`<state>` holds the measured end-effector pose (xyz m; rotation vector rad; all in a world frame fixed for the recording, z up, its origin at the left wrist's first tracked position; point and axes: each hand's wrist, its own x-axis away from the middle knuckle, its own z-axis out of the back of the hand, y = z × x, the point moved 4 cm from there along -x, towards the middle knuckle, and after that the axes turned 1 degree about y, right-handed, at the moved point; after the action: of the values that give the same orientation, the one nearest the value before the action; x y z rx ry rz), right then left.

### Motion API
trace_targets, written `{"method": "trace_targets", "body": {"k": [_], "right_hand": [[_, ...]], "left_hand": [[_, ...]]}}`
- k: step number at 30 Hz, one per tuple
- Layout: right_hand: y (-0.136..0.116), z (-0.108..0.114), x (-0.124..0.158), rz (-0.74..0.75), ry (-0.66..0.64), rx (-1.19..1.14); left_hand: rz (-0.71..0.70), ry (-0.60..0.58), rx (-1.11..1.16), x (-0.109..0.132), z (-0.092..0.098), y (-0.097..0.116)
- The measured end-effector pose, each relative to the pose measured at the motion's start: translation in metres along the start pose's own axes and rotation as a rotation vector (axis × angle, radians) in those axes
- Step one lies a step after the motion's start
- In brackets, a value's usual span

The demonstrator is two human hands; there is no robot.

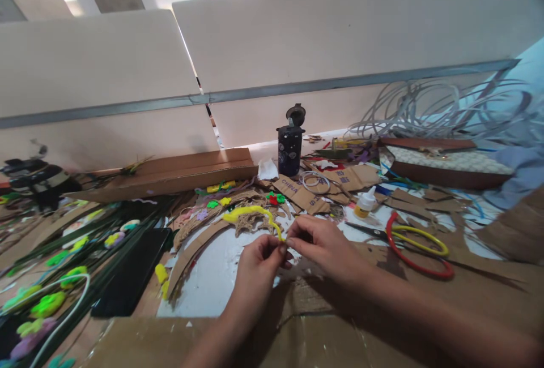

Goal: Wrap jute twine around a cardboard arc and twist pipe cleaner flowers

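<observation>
My left hand and my right hand meet over the middle of the table. Between their fingertips they pinch a fuzzy yellow pipe cleaner, whose free length curves away to the upper left. Under and behind it lies a brown ragged piece wrapped in twine. Around these sits a curved cardboard strip with small green, yellow and purple fuzzy shapes near its top. A red and green fuzzy flower rests just beyond my fingers.
Scissors with red and yellow handles lie at right by a small glue bottle. A black tumbler stands behind with its lid up. A dark phone and fuzzy flowers are at left; a handbag is at back right.
</observation>
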<state>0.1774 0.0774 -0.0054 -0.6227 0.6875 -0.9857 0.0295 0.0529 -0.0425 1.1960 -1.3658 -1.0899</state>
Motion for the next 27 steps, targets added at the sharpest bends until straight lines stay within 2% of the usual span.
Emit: {"method": "trace_targets", "body": {"k": [4,11,14,19,23,27], "right_hand": [[0.003,-0.001,-0.002,-0.013,-0.003,-0.079],[-0.007,0.006,-0.002,0.099,0.049,-0.175],[-0.013,0.005,0.0,0.162,0.021,-0.159],[-0.016,-0.001,0.005,0.213,-0.019,-0.161],[-0.017,-0.003,0.006,0.18,-0.07,-0.22],[-0.014,-0.005,0.003,0.062,-0.14,-0.398]], "left_hand": [[-0.053,0.027,-0.064,0.001,0.001,0.003],[-0.077,0.017,-0.109,-0.001,0.0,-0.001],[-0.095,0.002,-0.125,-0.001,-0.001,-0.002],[-0.07,0.069,-0.146,-0.005,0.006,-0.006],[-0.041,0.088,-0.131,-0.007,0.009,-0.002],[-0.04,0.125,-0.093,-0.005,0.009,0.007]]}}
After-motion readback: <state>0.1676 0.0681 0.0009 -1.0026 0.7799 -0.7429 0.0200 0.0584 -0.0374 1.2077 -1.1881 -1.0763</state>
